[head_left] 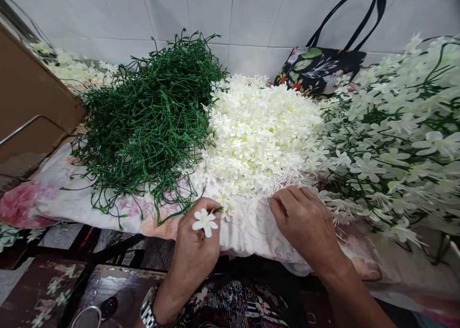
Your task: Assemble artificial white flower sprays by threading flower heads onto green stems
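My left hand (197, 239) is closed near the table's front edge, with a green plastic stem tip (220, 208) showing at its fingertips. One white artificial flower (204, 222) stands out over the back of this hand, and its own stem is hidden in the grip. To the right, my right hand (305, 222) has its fingers pinched together just over the cloth, beside thin white stamens (289, 180). What it holds, if anything, is hidden. Beyond both hands lies a heap of loose white blossoms (262, 126), with tangled green stems (151, 112) to its left.
Assembled white flower sprays (391, 155) crowd the right side. At the back, a floral black handbag (319, 69) leans near the tiled wall (208, 11). A cardboard box (32, 93) borders the left. A flowered cloth (86, 198) covers the table.
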The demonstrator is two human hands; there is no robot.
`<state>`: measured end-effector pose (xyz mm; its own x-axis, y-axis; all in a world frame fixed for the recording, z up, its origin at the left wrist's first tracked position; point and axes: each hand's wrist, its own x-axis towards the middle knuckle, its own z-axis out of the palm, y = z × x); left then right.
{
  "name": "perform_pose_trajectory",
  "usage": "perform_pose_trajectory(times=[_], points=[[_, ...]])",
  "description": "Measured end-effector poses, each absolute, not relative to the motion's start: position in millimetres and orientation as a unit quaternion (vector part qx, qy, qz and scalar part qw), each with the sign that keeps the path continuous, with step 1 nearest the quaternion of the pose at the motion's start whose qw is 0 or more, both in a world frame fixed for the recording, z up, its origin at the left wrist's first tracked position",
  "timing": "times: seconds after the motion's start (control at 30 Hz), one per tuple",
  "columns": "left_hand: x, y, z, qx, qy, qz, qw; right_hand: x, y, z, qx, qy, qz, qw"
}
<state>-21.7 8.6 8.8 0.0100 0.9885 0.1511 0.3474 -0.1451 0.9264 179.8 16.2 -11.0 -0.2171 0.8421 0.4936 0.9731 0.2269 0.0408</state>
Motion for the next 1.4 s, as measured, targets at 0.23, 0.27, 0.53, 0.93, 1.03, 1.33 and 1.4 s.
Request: perform_pose_trajectory(times=[0.23,0.27,0.53,0.93,1.03,1.33,1.4], points=[[-7,20,-2,0.777,0.547,0.278,0.138,187,6,1,-0.585,-0.77,-0.12,0.225],[-6,20,-3,0.783,0.553,0.261,0.115,188,5,2,-0.585,-0.769,-0.11,0.233],[-12,24,-6,0.729,0.498,0.428,0.192,178,5,-15,-0.572,-0.793,-0.065,0.201],[-12,15,17,0.147,0.378,0.521,0.751,154,-14,32,-0.477,-0.764,0.158,0.405],[-8,10,17,0.115,0.37,0.516,0.764,144,-18,37,-0.459,-0.764,0.203,0.405],[-3,3,13,0.162,0.399,0.53,0.73,131,-18,32,-0.48,-0.769,0.157,0.392],[-2,1,11,0.183,0.401,0.534,0.721,131,-18,30,-0.482,-0.778,0.134,0.38]])
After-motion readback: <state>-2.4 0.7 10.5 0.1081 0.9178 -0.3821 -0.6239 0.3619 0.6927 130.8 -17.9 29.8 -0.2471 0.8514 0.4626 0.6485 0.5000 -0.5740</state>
